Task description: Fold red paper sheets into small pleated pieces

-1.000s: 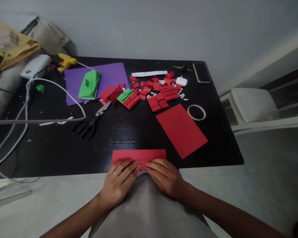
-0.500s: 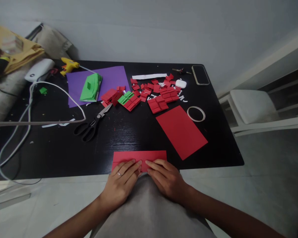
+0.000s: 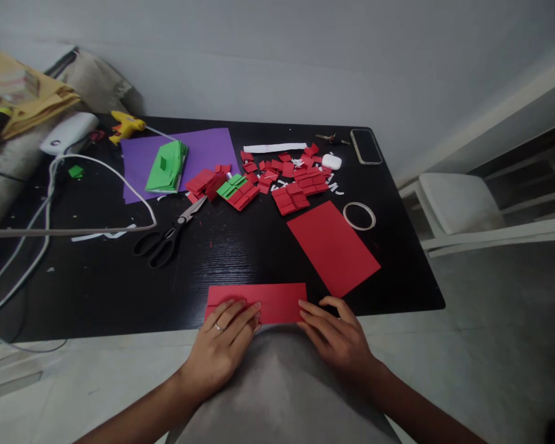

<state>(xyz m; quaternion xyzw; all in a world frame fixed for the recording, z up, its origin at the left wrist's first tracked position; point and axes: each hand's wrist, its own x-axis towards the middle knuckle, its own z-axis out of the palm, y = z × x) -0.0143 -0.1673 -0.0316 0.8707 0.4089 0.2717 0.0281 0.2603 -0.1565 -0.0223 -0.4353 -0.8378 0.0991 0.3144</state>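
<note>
A folded strip of red paper point(image 3: 277, 299) lies along the front edge of the black table. My left hand point(image 3: 224, 336) rests flat on its left half, fingers stretched out and pressing it down; a ring is on one finger. My right hand point(image 3: 337, 336) is at the strip's right end, fingertips touching its edge, fingers apart and slightly bent. To the right lies a flat red sheet point(image 3: 333, 246), set at a slant. Beyond it are folded red paper pieces point(image 3: 290, 197) and a green-and-red folded piece point(image 3: 238, 191).
Black-handled scissors point(image 3: 166, 237) lie left of centre. A purple sheet point(image 3: 134, 160) bears a green paper stack point(image 3: 166, 169), with a yellow glue gun point(image 3: 127, 125) behind. White cables point(image 3: 50, 232) cross the left side. A tape ring point(image 3: 374, 217) and a phone point(image 3: 366, 146) are at right.
My right hand has slid right along the red strip, from near its middle to its right end, and its fingers have spread. My left hand stays in place on the strip.
</note>
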